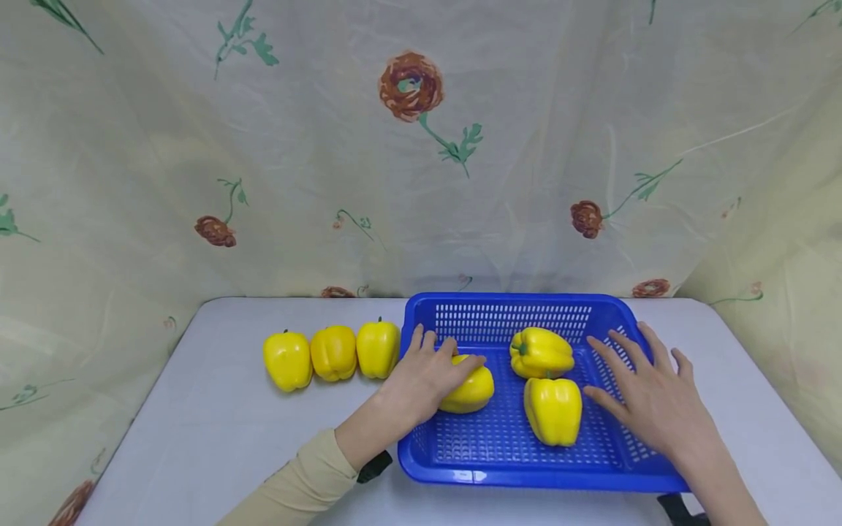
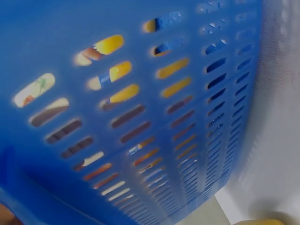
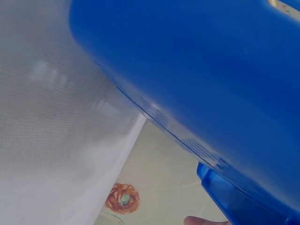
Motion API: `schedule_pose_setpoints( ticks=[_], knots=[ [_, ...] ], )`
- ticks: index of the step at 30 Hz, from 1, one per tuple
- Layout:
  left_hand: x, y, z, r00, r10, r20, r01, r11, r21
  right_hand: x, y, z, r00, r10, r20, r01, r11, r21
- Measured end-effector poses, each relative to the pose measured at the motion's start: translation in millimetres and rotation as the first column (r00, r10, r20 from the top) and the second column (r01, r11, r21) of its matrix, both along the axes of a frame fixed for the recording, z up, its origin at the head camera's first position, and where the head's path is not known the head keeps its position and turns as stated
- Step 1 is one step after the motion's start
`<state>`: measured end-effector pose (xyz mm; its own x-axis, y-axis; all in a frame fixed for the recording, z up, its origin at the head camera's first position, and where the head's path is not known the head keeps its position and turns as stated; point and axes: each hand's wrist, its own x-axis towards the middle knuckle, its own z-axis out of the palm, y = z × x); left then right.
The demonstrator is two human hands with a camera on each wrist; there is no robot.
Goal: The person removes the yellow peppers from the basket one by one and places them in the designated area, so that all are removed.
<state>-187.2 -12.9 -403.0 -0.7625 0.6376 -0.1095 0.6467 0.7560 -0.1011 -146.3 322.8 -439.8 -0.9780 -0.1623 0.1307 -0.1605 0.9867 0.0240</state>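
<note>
A blue plastic basket (image 1: 526,478) with slotted walls stands on the table. My left hand (image 1: 421,380) reaches over its left side and grips a yellow bell pepper (image 1: 475,394), thumb across the top; part of the pepper is hidden under the hand. Two more yellow peppers lie inside: one on its side (image 1: 549,354) toward the back, another (image 1: 554,413) in front of it. Over the right side of the basket, my right hand (image 1: 658,405) is spread with nothing in it. Through the wall slots in the left wrist view, yellow pepper (image 2: 176,86) shows.
Left of the basket, three yellow bell peppers stand in a row on the white table: a left one (image 1: 287,361), a middle one (image 1: 333,354) and a right one (image 1: 377,351) close to the basket wall. A flowered curtain (image 1: 513,183) hangs behind the table.
</note>
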Motion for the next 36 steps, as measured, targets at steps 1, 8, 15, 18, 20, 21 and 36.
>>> schedule_pose_setpoints(
  ticks=[1, 8, 15, 18, 20, 21, 36],
  knots=[
    [0.4, 0, 0.4, 1.000, 0.006, 0.012, -0.006, 1.000, 0.002, -0.2, 0, 0.3, 1.000, 0.000, 0.000, 0.000, 1.000, 0.000],
    [3.9, 3, 2.4, 1.000, 0.009, 0.000, -0.009, 1.000, -0.027, 0.0, -1, 1.8, 1.000, -0.001, 0.003, 0.001, 1.000, 0.003],
    [9.0, 4, 9.0, 0.998, 0.015, 0.054, -0.013, 0.999, -0.029, 0.2, -1, 2.3, 1.000, -0.002, 0.001, 0.002, 1.000, 0.000],
    [10.0, 4, 8.3, 0.999, 0.009, 0.042, -0.008, 0.999, -0.031, 0.1, 0, 1.9, 1.000, 0.000, 0.005, 0.000, 1.000, 0.000],
    [10.2, 4, 6.8, 1.000, -0.003, 0.023, 0.004, 0.999, -0.038, -0.1, 1, 1.4, 1.000, 0.001, 0.010, -0.001, 1.000, 0.000],
    [10.2, 4, 6.0, 1.000, -0.010, 0.018, 0.011, 0.999, -0.041, -0.1, 1, 1.3, 1.000, 0.002, 0.011, -0.002, 1.000, 0.000],
    [10.9, 5, 4.6, 0.994, -0.046, 0.095, 0.046, 0.999, 0.008, 0.1, 1, 0.7, 1.000, -0.002, 0.011, 0.002, 1.000, -0.003]
  ],
)
